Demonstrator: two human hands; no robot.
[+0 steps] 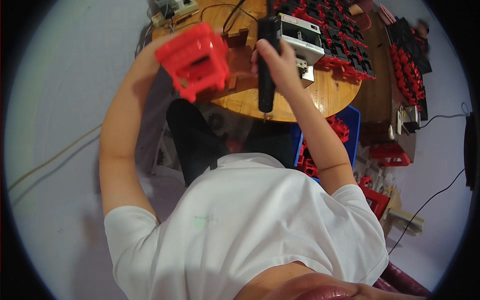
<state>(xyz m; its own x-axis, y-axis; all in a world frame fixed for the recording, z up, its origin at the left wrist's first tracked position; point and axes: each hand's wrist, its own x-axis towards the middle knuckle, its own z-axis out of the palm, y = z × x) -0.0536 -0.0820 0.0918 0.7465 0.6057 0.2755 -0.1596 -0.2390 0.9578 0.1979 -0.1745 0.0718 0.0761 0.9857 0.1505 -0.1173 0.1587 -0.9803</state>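
Observation:
My left hand (153, 49) is raised at the table's left edge and holds up a red plastic housing (197, 60) with openings in it. The housing covers most of that hand's fingers. In my right hand (281, 62) is a black electric screwdriver (267, 92), upright, its thin bit pointing down toward the near table edge. My fingers and thumb wrap round its body. Between the two hands, a brown fixture (241, 60) lies on the table, partly behind the housing. Just beyond my right hand stands a white and grey box-shaped device (302, 37), perhaps a screw feeder.
The round wooden table (330, 92) carries rows of red and black assemblies (345, 42) at the far right. Below its right edge, a blue bin (354, 132) holds red parts. Another person's hand (356, 9) shows at the far edge. Cables (230, 15) cross the back left.

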